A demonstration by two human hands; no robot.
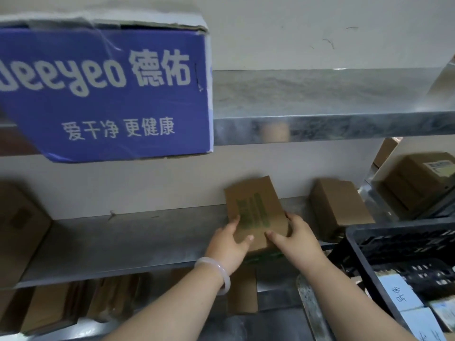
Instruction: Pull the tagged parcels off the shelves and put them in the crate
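Two hands hold one small parcel (256, 207): the left hand (229, 244) and right hand (296, 238) pinch its near sides. It looks light and stiff, so these side edges seem good holds. The crate (398, 242) waits right of the grip.

On the middle shelf (123, 242) sat a green-printed parcel (253, 207), tilted near the front edge, a plain brown box (341, 205) just right, and a bigger carton (17, 230) far left. The upper shelf (320, 99) bore a blue carton (105, 94).

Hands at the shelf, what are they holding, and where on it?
Both grip the green-printed cardboard box: left hand on its lower left side, right hand on its lower right side.
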